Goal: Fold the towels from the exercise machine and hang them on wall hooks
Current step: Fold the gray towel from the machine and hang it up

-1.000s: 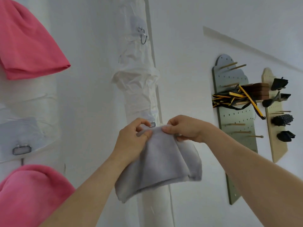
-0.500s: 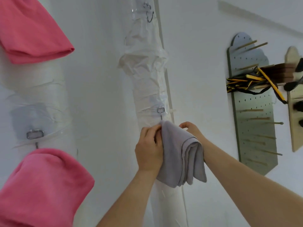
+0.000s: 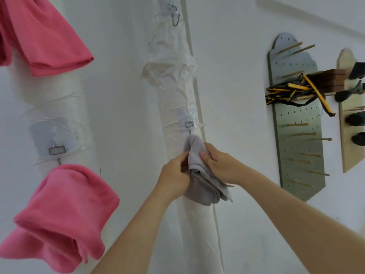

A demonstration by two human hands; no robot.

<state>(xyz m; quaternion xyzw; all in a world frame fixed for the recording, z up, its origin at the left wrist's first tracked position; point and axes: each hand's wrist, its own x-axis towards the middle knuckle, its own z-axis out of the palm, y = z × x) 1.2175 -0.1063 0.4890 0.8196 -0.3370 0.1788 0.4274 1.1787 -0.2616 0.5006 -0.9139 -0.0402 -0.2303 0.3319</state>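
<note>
Grey towel [image 3: 199, 180] beneath a hook [image 3: 189, 124] is gripped by left hand [image 3: 173, 175] and right hand [image 3: 219, 165].

The single head-worn wide-angle view faces the wall [image 3: 227, 76] from close by, seemingly tilted sideways.

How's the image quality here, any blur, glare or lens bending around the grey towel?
Head view: soft even light, no hard glare; grey towel fairly sharp; wide-angle lens leans the wrapped pipe and grey pegboard; lower right corner is blurred.
</note>
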